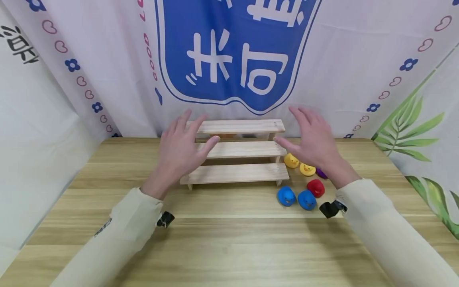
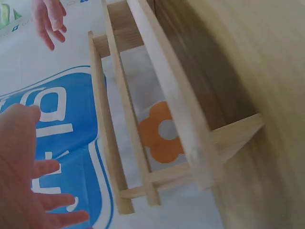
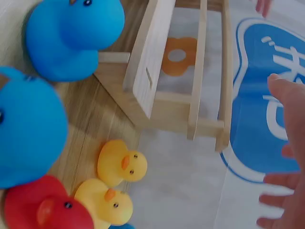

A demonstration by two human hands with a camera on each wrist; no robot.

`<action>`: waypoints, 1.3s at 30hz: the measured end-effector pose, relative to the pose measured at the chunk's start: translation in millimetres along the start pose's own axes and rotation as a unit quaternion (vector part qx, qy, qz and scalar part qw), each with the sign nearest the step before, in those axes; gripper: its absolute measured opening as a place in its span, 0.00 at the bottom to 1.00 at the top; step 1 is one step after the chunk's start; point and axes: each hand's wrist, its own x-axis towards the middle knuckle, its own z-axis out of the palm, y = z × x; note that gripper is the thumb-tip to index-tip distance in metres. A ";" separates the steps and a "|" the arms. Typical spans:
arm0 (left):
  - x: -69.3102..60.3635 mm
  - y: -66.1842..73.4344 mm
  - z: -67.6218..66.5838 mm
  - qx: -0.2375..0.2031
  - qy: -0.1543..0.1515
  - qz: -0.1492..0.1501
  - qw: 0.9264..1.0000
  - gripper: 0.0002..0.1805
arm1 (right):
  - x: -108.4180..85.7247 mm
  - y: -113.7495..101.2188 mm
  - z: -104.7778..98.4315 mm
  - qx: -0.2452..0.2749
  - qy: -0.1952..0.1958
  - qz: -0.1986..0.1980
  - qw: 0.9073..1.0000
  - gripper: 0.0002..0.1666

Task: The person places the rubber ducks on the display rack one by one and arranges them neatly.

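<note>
A three-step wooden rack (image 1: 238,173) stands at the table's back middle, its steps bare. My left hand (image 1: 182,148) is raised over the rack's left end, fingers spread, holding nothing; in the left wrist view the hand (image 2: 24,171) is beside the rack (image 2: 167,81). Over the right end hangs my right hand (image 1: 312,139), also spread and empty, seen in the right wrist view (image 3: 290,157) too. Right of the rack lie two blue ducks (image 1: 286,196) (image 1: 306,200), a red duck (image 1: 316,188), two yellow ducks (image 1: 291,160) (image 1: 307,169) and a purple thing (image 1: 321,173), partly hidden by the right hand.
The wood-grain table (image 1: 222,243) reaches back to a white curtain (image 1: 340,71) with a blue printed shield. An orange flower print (image 2: 162,132) shows through the rack. Leaf-patterned cloth (image 1: 423,139) borders the right side, white cloth (image 1: 43,107) the left.
</note>
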 end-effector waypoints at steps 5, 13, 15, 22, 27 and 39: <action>-16.9 -11.0 9.7 -0.069 0.049 -0.014 0.996 0.37 | -8.6 16.1 1.5 0.069 0.029 -0.016 0.997 0.49; -32.5 -28.1 26.3 -0.158 0.013 -0.085 0.984 0.34 | -21.5 38.9 1.8 0.145 0.050 0.037 0.988 0.42; -33.5 -31.9 29.9 -0.170 0.007 -0.092 0.981 0.34 | -24.3 44.6 3.3 0.163 0.052 0.051 0.984 0.42; -31.2 -41.8 39.7 -0.232 0.005 -0.107 0.967 0.33 | -30.1 64.7 9.9 0.222 0.023 0.116 0.968 0.45; -31.5 -44.9 39.5 -0.267 -0.009 -0.141 0.953 0.32 | -34.3 78.2 13.6 0.249 0.012 0.155 0.956 0.46; -31.8 -45.7 33.5 -0.305 -0.043 -0.211 0.928 0.37 | -49.9 112.2 20.1 0.271 -0.009 0.213 0.939 0.47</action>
